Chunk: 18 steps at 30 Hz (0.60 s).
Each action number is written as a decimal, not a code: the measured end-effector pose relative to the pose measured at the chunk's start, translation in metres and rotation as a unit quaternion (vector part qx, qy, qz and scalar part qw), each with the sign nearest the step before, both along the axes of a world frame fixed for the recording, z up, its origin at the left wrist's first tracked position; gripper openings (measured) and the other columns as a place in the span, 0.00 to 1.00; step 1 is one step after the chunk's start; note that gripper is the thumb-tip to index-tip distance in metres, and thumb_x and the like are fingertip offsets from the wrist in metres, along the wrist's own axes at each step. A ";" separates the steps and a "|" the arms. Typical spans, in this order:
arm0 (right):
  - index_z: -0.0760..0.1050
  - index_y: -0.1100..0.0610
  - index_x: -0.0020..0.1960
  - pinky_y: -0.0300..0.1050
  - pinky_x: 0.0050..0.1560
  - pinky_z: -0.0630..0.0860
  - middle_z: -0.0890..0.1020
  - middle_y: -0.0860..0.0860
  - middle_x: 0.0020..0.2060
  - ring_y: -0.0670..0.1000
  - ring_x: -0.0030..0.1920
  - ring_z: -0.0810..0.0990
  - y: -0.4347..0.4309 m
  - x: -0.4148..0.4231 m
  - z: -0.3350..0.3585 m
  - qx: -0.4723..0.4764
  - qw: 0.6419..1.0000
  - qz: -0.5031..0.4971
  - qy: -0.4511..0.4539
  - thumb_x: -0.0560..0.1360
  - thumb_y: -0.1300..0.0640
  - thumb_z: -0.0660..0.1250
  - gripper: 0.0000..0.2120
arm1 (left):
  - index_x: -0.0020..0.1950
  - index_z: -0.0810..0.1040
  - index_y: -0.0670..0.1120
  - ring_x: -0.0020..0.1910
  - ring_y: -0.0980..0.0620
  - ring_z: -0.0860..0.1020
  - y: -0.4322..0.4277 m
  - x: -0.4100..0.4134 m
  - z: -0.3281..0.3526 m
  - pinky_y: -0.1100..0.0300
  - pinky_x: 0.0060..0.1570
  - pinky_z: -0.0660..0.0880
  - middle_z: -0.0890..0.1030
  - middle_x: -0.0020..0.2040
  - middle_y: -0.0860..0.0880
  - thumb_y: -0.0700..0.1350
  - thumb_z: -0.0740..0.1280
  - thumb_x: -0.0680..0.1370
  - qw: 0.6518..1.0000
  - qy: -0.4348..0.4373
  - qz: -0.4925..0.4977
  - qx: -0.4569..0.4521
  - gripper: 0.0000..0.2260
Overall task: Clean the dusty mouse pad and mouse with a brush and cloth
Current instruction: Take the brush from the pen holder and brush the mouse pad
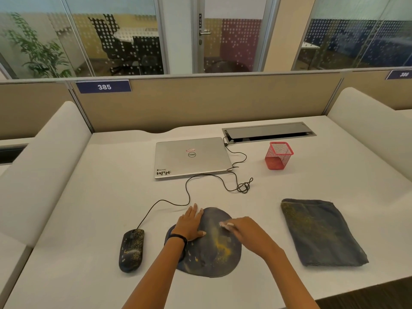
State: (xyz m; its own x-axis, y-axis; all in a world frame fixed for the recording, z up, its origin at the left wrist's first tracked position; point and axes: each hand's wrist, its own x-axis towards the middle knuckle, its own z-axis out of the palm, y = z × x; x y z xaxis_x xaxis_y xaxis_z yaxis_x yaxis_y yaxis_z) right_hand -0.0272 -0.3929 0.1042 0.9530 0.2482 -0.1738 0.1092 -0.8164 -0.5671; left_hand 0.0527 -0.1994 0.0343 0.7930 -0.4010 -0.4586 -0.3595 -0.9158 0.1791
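Now the left hand (190,224) lies flat and open on the dusty pad (206,243). The right hand (243,230) pinches something pale over it; what, I cannot tell. The mouse (131,249) sits left.

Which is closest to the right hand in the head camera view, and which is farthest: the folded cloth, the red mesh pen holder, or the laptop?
From the right hand:
1. Folded cloth, on the desk just to its right.
2. Red mesh pen holder, farther back and slightly right.
3. Laptop, at the back and to the left; about as far as the holder, too close to rank firmly.
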 end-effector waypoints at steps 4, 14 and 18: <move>0.78 0.64 0.50 0.47 0.50 0.73 0.83 0.57 0.47 0.56 0.48 0.79 -0.005 -0.007 -0.002 0.000 0.997 0.054 0.061 0.80 0.53 0.58 0.16 | 0.78 0.44 0.45 0.78 0.44 0.43 0.000 0.000 0.000 0.47 0.75 0.53 0.40 0.79 0.43 0.54 0.61 0.79 1.000 0.000 -0.001 0.001 0.36; 0.79 0.57 0.60 0.36 0.58 0.74 0.83 0.51 0.56 0.48 0.55 0.81 0.000 0.009 -0.007 0.081 0.995 -0.052 -0.034 0.80 0.56 0.59 0.13 | 0.79 0.44 0.45 0.78 0.44 0.43 0.000 -0.001 0.000 0.47 0.75 0.53 0.40 0.79 0.43 0.54 0.62 0.79 1.000 -0.001 0.001 -0.001 0.36; 0.79 0.53 0.60 0.27 0.56 0.71 0.83 0.47 0.56 0.39 0.54 0.78 0.005 0.000 -0.019 0.070 0.997 0.026 0.011 0.80 0.54 0.59 0.13 | 0.79 0.44 0.45 0.78 0.44 0.43 0.000 0.000 -0.001 0.47 0.75 0.53 0.40 0.79 0.43 0.54 0.62 0.79 1.000 -0.002 0.000 -0.004 0.36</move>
State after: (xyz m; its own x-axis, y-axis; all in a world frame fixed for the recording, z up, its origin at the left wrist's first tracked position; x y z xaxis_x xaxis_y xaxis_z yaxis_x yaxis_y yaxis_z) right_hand -0.0276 -0.3875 0.0853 0.9342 0.3212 -0.1552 0.1355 -0.7220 -0.6785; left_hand 0.0530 -0.1991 0.0332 0.7947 -0.4050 -0.4522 -0.3606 -0.9142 0.1851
